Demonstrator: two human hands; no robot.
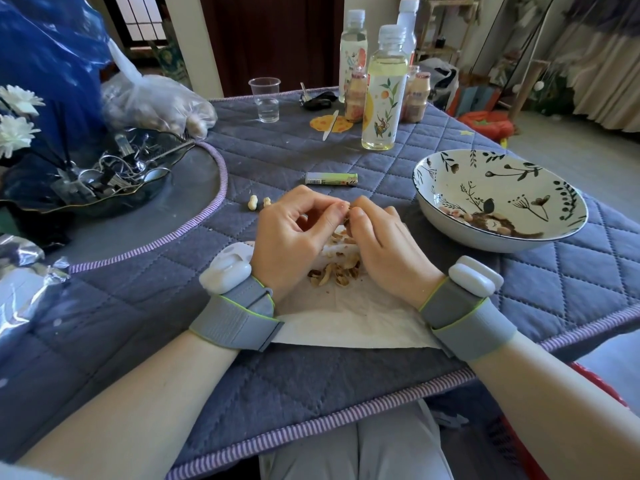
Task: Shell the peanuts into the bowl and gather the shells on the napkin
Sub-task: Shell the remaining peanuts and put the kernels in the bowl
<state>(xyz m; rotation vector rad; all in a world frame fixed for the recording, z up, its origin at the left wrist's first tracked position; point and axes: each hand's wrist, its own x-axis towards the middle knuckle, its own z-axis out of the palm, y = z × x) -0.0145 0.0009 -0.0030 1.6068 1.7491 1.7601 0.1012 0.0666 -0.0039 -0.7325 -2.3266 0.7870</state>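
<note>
1. Over the middle of the table, above the napkin (349, 317), a peanut (349, 212) is pinched between both hands; only a scrap of brown shell shows between the fingertips.
2. The left hand (294, 233) is curled nearly closed, thumb and forefinger nipped on the peanut; the right hand (384, 244) is curled the same way, gripping it from the other side.
3. To do this well, I judge: press along the seam, twist gently, and keep the hands low over the napkin so that fragments drop onto it.
4. Broken shells (334, 273) already lie heaped on the napkin just below the hands; new pieces belong there.
5. The bowl (429, 188) sits toward the table's right edge, near the right hand, with a few kernels (465, 216) in its bottom; the right hand should carry the freed kernels there.
6. Two whole peanuts (259, 203) wait on the cloth just beyond the left hand, toward the far edge.
</note>
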